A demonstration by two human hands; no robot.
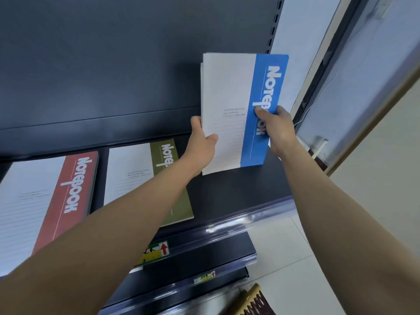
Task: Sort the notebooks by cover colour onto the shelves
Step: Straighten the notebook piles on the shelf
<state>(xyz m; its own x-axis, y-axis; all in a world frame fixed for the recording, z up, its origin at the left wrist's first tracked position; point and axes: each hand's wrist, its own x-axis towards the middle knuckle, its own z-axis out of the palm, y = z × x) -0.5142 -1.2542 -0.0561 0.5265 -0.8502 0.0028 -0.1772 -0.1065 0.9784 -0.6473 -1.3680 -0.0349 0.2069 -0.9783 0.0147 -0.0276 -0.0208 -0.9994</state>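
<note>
A small stack of blue-and-white notebooks (pixel 229 92) stands tilted on its lower edge at the right end of the dark shelf (pixel 229 196). My left hand (pixel 202 144) grips its left edge and my right hand (pixel 275 128) pinches the blue band on its right side. A red-and-white notebook stack (pixel 45 201) lies flat at the shelf's left. Beside it lies a green-and-white notebook (pixel 136 171), partly covered by my left forearm.
The shelf's dark back panel (pixel 102 64) rises behind the notebooks. Lower shelves (pixel 204 258) with yellow price labels (pixel 156 252) sit below. A window frame (pixel 329 76) and pale wall stand to the right, and a woven basket (pixel 254 301) sits on the tiled floor.
</note>
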